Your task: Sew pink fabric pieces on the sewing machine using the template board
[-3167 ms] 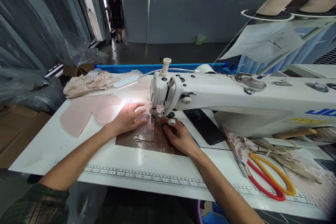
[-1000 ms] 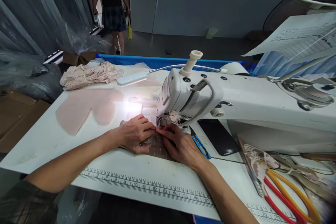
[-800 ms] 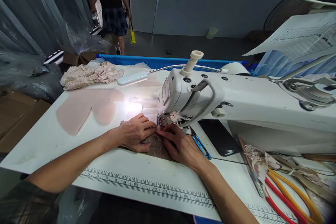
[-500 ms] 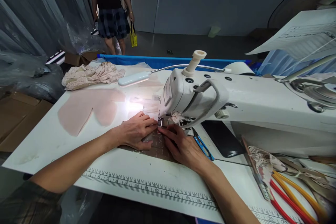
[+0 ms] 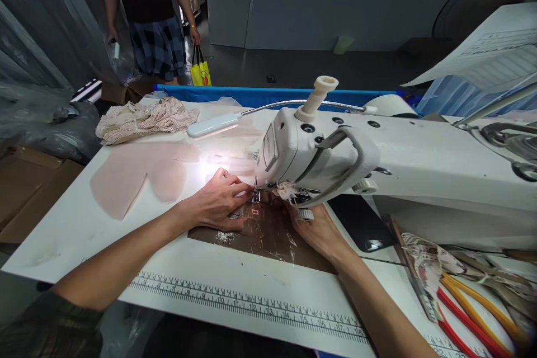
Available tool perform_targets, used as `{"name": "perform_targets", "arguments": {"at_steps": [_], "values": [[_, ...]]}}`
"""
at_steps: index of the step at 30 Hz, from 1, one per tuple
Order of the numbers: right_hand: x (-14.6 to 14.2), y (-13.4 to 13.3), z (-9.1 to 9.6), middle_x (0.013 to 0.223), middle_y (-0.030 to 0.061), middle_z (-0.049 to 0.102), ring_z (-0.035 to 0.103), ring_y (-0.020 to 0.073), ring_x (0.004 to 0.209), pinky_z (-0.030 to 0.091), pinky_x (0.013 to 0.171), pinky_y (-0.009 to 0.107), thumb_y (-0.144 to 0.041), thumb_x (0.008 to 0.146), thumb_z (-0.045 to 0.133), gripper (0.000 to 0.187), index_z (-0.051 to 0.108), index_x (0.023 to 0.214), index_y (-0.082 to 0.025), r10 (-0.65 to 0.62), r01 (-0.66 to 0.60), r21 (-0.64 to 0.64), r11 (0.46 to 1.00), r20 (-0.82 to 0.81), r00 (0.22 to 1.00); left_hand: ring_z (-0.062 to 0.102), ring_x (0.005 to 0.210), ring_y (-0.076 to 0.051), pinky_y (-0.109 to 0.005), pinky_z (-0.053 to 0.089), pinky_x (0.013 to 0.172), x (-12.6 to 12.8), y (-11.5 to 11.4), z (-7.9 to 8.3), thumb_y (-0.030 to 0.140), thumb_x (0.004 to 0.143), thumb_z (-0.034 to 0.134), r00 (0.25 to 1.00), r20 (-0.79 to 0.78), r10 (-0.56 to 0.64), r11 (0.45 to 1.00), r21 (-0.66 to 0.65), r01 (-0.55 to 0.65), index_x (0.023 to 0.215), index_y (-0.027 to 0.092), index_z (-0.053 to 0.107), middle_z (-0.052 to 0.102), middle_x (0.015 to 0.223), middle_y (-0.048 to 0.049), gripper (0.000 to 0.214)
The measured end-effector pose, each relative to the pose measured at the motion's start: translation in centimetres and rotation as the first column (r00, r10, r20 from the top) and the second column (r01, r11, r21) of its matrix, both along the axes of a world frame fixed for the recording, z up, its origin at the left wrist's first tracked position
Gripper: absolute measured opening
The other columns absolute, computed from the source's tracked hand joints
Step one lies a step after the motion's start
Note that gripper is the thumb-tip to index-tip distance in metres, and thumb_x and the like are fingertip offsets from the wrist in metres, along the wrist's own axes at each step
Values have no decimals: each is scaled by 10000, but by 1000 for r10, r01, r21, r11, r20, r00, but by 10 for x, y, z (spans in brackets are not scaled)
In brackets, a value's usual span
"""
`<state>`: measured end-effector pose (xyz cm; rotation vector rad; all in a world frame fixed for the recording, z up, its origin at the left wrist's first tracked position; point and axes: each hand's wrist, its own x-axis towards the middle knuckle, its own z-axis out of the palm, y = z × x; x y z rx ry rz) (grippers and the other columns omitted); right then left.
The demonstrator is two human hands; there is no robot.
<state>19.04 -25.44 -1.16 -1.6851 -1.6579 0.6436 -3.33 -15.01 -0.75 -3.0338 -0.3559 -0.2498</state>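
My left hand (image 5: 220, 201) lies beside the needle of a white sewing machine (image 5: 289, 145), fingertips by the presser foot (image 5: 256, 196) and thumb spread apart on the brown plate (image 5: 272, 235). Pale pink sheer fabric (image 5: 235, 162) lies behind those fingers under a bright lamp. My right hand (image 5: 314, 229) reaches in on the other side of the foot, under the machine head, which hides its fingers; what they hold, if anything, does not show. On the plate, in front of the foot, is a small red-and-white mark (image 5: 255, 212).
Cut pink pieces (image 5: 121, 179) and a lace bundle (image 5: 146, 120) lie at left. A lamp (image 5: 213, 125) hangs over the table. Right are a black phone (image 5: 361, 224), scissors with red and yellow handles (image 5: 474, 313) and scraps. A person (image 5: 151, 22) holding a yellow bag stands beyond.
My right hand has moved right, away from the presser foot and under the machine head, uncovering the plate and covering the blue thread snips. The person beyond has moved left and closer.
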Motion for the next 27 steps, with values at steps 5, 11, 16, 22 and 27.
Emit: {"name": "perform_targets", "arguments": {"at_steps": [5, 11, 16, 22, 27], "values": [[-10, -4, 4, 854, 62, 666, 624, 237, 818, 518, 696, 333, -462, 885, 496, 314, 660, 927, -198, 13, -12, -11, 1000, 41, 999, 499, 927, -253, -417, 376, 738, 0, -2, -3, 460, 903, 441, 1000, 6, 30, 999, 17, -30, 1162, 126, 600, 594, 1115, -115, 452], [-8, -7, -4, 853, 59, 660, 619, 219, 787, 526, 701, 350, -406, 893, 480, 266, 642, 847, -201, -70, 69, 33, 997, 22, 997, 511, 941, -258, -421, 406, 752, -1, 2, -8, 394, 904, 436, 997, 40, 63, 998, -34, -62, 1217, 124, 578, 592, 1144, -128, 437], [-6, -5, -6, 869, 75, 667, 625, 251, 894, 544, 733, 367, -350, 894, 473, 217, 648, 872, -224, -13, 3, 109, 994, 96, 995, 527, 1008, -261, -417, 417, 804, -1, 0, -12, 342, 911, 430, 991, 100, 85, 992, -107, -74, 1210, 150, 564, 590, 1193, -127, 380], [-9, -9, -7, 921, 75, 639, 641, 234, 838, 555, 742, 363, -329, 890, 449, 221, 641, 906, -221, -19, 4, 84, 996, 182, 983, 546, 1037, -280, -453, 421, 849, 5, 12, -4, 320, 922, 412, 940, 247, 235, 970, -115, -213, 1173, 154, 555, 549, 1279, -164, 334], [-8, -12, -20, 1067, 119, 592, 661, 246, 893, 567, 765, 367, -308, 910, 455, 198, 629, 926, -215, -35, -6, 153, 988, 262, 965, 614, 777, -235, -367, 476, 733, 34, 77, 11, 408, 970, 317, 933, 91, 349, 916, -243, -319, 863, 148, 633, 664, 866, -110, 424]]}}
